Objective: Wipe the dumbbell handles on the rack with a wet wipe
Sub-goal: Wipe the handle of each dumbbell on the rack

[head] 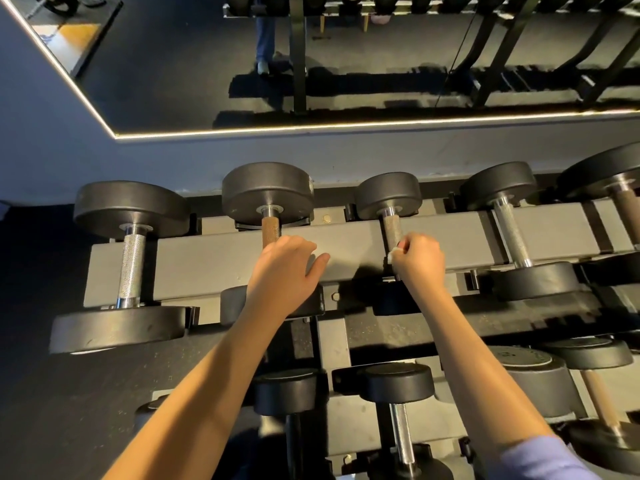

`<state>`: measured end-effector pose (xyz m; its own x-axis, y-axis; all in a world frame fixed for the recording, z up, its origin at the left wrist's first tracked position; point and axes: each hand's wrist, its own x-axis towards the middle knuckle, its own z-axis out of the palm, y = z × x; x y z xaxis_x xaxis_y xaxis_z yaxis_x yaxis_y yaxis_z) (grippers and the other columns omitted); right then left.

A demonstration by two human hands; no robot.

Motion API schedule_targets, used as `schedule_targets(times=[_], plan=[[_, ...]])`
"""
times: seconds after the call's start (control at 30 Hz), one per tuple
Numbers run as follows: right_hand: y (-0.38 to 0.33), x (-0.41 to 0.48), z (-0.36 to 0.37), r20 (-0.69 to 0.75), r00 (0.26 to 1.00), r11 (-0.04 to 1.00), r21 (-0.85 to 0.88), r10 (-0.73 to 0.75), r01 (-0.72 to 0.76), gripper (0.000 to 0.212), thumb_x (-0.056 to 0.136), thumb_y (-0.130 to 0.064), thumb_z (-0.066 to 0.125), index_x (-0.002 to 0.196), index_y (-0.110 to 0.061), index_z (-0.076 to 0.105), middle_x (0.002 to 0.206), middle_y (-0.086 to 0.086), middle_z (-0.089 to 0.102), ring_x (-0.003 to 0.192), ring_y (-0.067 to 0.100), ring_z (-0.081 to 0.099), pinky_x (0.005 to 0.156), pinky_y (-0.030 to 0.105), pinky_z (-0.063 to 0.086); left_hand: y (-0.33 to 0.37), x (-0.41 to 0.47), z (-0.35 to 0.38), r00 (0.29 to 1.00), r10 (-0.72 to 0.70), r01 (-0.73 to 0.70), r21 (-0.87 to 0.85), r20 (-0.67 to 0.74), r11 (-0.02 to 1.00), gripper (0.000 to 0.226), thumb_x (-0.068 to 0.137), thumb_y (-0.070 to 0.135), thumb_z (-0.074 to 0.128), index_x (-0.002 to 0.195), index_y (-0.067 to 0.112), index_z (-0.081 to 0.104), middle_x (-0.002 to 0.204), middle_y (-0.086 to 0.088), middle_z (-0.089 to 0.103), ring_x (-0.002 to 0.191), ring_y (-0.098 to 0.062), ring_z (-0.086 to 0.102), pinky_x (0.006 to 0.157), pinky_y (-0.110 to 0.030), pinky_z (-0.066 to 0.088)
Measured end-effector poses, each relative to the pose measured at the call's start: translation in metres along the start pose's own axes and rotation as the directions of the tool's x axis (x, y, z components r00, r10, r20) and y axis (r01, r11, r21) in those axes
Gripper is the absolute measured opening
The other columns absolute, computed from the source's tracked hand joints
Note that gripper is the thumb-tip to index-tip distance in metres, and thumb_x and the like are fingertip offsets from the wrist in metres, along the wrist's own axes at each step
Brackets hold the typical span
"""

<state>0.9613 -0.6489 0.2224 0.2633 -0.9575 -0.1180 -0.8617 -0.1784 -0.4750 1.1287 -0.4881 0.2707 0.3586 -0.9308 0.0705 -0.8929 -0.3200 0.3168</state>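
Nearest me, the left hand [284, 271] rests with loose fingers over the rust-brown knurled handle [270, 230] and the black steel rack beam [207, 258], I'd say as a brace. The right hand [419, 259] curls round a small white wet wipe [392, 255], pressing it against the grey knurled steel handle [391, 230] of the neighbouring black round-headed dumbbell [388, 194], likely mid-wipe. Behind runs a light-edged wall mirror [346, 81].

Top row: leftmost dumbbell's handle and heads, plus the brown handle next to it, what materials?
Leftmost handle: bright knurled steel, likely chromed; it glints, and its collars look mirror-like. Its heads: matte black, probably a rubber or urethane coating; dull sheen, no bare metal showing. Brown handle: knurled steel too, seemingly rusted or discoloured; orange-brown, no shine.
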Motion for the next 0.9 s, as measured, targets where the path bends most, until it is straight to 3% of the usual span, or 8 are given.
schedule_targets(times=[0.13, 0.23, 0.4, 0.5, 0.57, 0.7, 0.83, 0.9], plan=[[-0.011, 0.014, -0.003, -0.122, 0.992, 0.994, 0.093, -0.043, 0.054, 0.015, 0.093, -0.015, 0.052, 0.103, -0.005, 0.059, 0.106, 0.014, 0.058, 0.095, 0.029, 0.057, 0.082, 0.039, 0.048, -0.001, 0.001, 0.001, 1.0, -0.012, 0.012, 0.004, -0.002, 1.0, 0.052, 0.093, 0.05, 0.034, 0.098, 0.015, 0.071, 0.088, 0.0, 0.068, 0.079, -0.013, 0.063, 0.074, -0.03, 0.056], [-0.004, 0.007, -0.003, -0.065, 0.998, 0.995, 0.103, 0.006, 0.0, 0.015, 0.094, -0.017, 0.052, 0.102, -0.005, 0.058, 0.102, 0.013, 0.059, 0.094, 0.029, 0.057, 0.082, 0.041, 0.05, 0.001, 0.001, -0.001, 1.0, -0.004, 0.004, 0.009, 0.007, 1.0, 0.054, 0.092, 0.05, 0.031, 0.098, 0.013, 0.07, 0.089, -0.001, 0.067, 0.083, -0.016, 0.062, 0.076, -0.032, 0.054], [0.012, -0.013, -0.011, 0.053, 0.994, 0.99, 0.103, 0.091, -0.096, 0.007, 0.089, -0.014, 0.058, 0.093, -0.009, 0.06, 0.09, 0.009, 0.063, 0.085, 0.024, 0.061, 0.072, 0.035, 0.052, 0.0, 0.001, 0.0, 0.998, 0.026, -0.029, 0.048, 0.049, 0.998, 0.045, 0.097, 0.044, 0.038, 0.114, 0.012, 0.065, 0.109, -0.004, 0.066, 0.104, -0.021, 0.058, 0.09, -0.036, 0.049], [0.016, -0.033, -0.019, -0.057, 0.997, 0.958, 0.284, 0.057, -0.039, 0.006, 0.092, -0.015, 0.056, 0.095, -0.011, 0.061, 0.088, 0.004, 0.063, 0.083, 0.018, 0.061, 0.073, 0.033, 0.053, 0.002, 0.002, -0.002, 0.996, 0.038, -0.044, 0.071, 0.078, 0.997, 0.041, 0.098, 0.043, 0.041, 0.12, 0.013, 0.06, 0.119, -0.003, 0.062, 0.113, -0.02, 0.053, 0.095, -0.033, 0.042], [0.018, -0.055, -0.026, -0.187, 0.979, 0.912, 0.411, 0.085, -0.001, 0.006, 0.094, -0.019, 0.056, 0.096, -0.014, 0.059, 0.089, 0.0, 0.061, 0.081, 0.012, 0.059, 0.069, 0.024, 0.048, 0.004, 0.001, -0.004, 0.995, 0.036, -0.042, 0.068, 0.092, 0.997, 0.041, 0.099, 0.042, 0.041, 0.122, 0.013, 0.059, 0.121, -0.003, 0.061, 0.115, -0.02, 0.051, 0.097, -0.035, 0.04], [0.034, -0.103, -0.033, -0.291, 0.951, 0.849, 0.524, 0.103, 0.068, 0.005, 0.093, -0.02, 0.058, 0.093, -0.014, 0.058, 0.085, -0.002, 0.058, 0.075, 0.008, 0.054, 0.063, 0.015, 0.04, 0.007, -0.003, -0.004, 0.991, 0.105, -0.116, 0.136, 0.084, 0.984, 0.04, 0.098, 0.042, 0.041, 0.114, 0.012, 0.063, 0.111, -0.004, 0.064, 0.105, -0.02, 0.056, 0.089, -0.037, 0.046], [0.065, -0.137, -0.02, -0.243, 0.966, 0.843, 0.535, 0.093, 0.053, 0.005, 0.09, -0.017, 0.06, 0.086, -0.015, 0.058, 0.08, 0.0, 0.058, 0.072, 0.012, 0.053, 0.061, 0.022, 0.041, 0.013, -0.017, 0.003, 0.969, 0.208, -0.235, 0.228, 0.135, 0.945, 0.054, 0.096, 0.049, 0.023, 0.1, 0.016, 0.066, 0.094, 0.0, 0.065, 0.088, -0.017, 0.057, 0.077, -0.037, 0.048], [0.083, -0.153, -0.012, -0.242, 0.968, 0.852, 0.519, 0.075, 0.064, 0.007, 0.089, -0.014, 0.061, 0.083, -0.015, 0.058, 0.077, 0.0, 0.057, 0.069, 0.014, 0.053, 0.061, 0.026, 0.043, 0.028, -0.035, 0.015, 0.947, 0.259, -0.307, 0.29, 0.192, 0.907, 0.046, 0.098, 0.046, 0.028, 0.099, 0.02, 0.066, 0.094, 0.003, 0.065, 0.089, -0.017, 0.057, 0.081, -0.035, 0.046]])
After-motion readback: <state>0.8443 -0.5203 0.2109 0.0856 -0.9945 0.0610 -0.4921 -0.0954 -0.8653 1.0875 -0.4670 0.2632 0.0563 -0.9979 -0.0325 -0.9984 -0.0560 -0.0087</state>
